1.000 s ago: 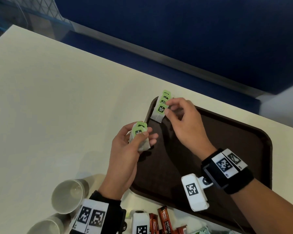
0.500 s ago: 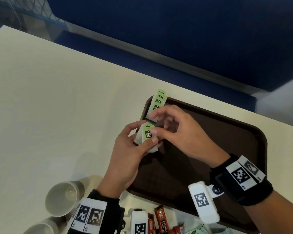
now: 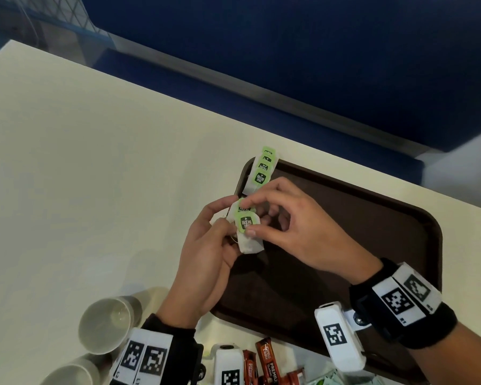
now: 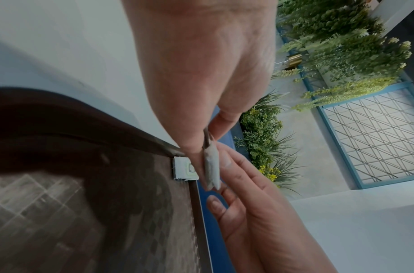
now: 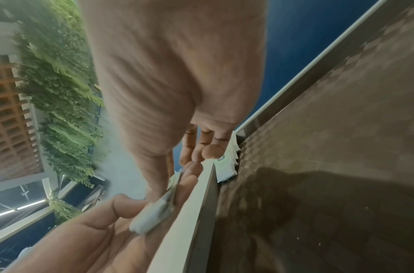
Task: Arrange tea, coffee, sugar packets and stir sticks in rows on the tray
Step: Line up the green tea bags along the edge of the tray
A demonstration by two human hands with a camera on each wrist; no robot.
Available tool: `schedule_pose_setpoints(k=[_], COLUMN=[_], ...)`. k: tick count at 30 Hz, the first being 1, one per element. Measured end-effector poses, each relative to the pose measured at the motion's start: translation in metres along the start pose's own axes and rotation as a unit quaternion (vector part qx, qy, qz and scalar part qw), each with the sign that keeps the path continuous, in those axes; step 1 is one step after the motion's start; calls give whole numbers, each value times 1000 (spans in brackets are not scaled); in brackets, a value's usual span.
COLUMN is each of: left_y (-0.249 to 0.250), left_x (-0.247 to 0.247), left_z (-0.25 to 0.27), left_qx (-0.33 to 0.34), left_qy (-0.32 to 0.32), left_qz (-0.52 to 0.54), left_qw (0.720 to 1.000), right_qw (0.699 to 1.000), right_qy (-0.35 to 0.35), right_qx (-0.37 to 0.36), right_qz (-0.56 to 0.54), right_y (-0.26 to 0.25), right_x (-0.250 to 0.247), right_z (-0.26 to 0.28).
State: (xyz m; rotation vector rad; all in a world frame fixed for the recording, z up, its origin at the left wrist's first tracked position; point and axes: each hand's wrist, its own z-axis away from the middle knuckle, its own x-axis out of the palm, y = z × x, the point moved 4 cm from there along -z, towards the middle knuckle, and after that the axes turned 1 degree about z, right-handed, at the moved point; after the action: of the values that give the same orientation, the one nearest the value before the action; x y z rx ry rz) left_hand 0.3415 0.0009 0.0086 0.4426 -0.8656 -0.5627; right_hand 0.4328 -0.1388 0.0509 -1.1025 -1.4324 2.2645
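Observation:
A dark brown tray lies on the cream table. Several white tea bags with green tags overlap in a row at its far left corner, also seen as tea bags and a tea bag. My left hand holds a small stack of tea bags over the tray's left rim. My right hand pinches the top tea bag of that stack between thumb and forefinger. The stack shows edge-on between both hands, and as a stack in the right wrist view.
Two paper cups lie on their sides at the near left of the table. Brown coffee sachets and pale packets sit at the near edge below the tray. A blue bench runs beyond the table's far edge.
My right hand left the row of tea bags on the tray and came back to the stack in my left hand, where it now pinches the top tea bag.

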Motion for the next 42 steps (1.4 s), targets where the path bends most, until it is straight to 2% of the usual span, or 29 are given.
schedule_pose_setpoints(k=[5, 10, 12, 15, 21, 25, 28, 34, 42], left_y=[-1, 3, 4, 8, 15, 17, 17, 17, 15], left_x=[-2, -5, -6, -9, -15, -18, -18, -17, -18], left_z=[1, 2, 2, 3, 5, 6, 6, 6, 4], left_qx=[4, 20, 24, 33, 44, 46, 47, 47, 45], left_qy=[9, 24, 27, 40, 69, 76, 78, 77, 77], left_qz=[1, 10, 22, 33, 20, 15, 7, -10, -24], left_qw=[1000, 999, 999, 998, 996, 996, 996, 996, 996], right_qw=[1000, 996, 995, 997, 994, 991, 990, 981, 972], right_qy=[20, -1, -1, 14, 95, 76, 76, 153, 197], right_qx=[5, 18, 24, 25, 42, 66, 72, 51, 24], right_qz=[12, -86, -92, -70, 19, 83, 96, 107, 122], right_y=[1, -3, -4, -2, 19, 34, 39, 37, 39], right_x=[-4, -15, -19, -22, -26, -15, -6, -2, -3], right_z=[0, 2, 2, 1, -13, -28, -37, -49, -56])
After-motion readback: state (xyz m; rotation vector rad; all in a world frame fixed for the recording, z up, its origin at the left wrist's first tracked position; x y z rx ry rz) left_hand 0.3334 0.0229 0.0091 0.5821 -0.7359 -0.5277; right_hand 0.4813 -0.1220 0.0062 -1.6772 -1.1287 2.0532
